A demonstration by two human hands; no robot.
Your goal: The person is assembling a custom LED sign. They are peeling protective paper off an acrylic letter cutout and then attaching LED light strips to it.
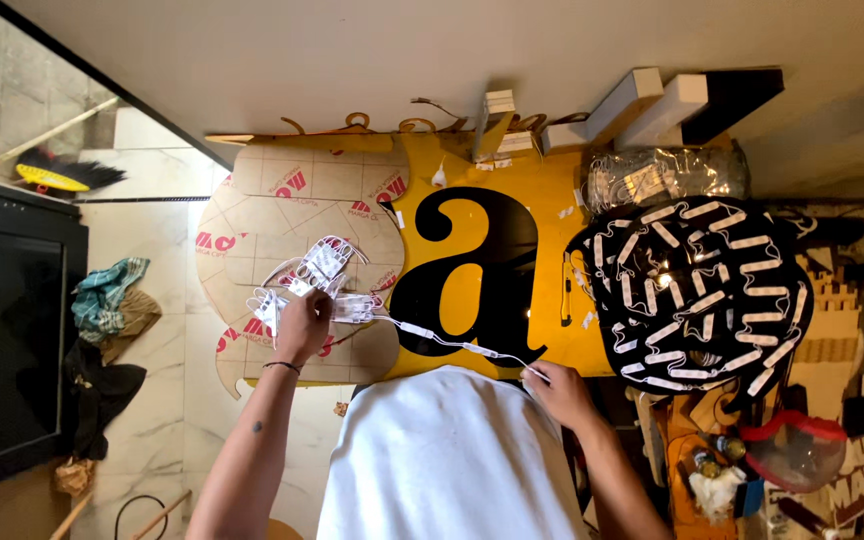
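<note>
My left hand (302,325) grips a bunch of small white light modules (322,268) joined by thin wires, held over paper-covered cut panels (292,215). A strand of the same modules (452,345) runs from that bunch to my right hand (560,392), which pinches its end near my white shirt. Between the hands lies a yellow sign panel (542,215) with a large black letter shape (462,270).
A black round panel (697,290) covered with several wired white modules lies to the right, with a clear bag of modules (667,175) behind it. Cluttered tools and a red-rimmed clear mask (792,445) sit at lower right. A broom (57,172) and cloths (107,300) lie on the tiled floor at left.
</note>
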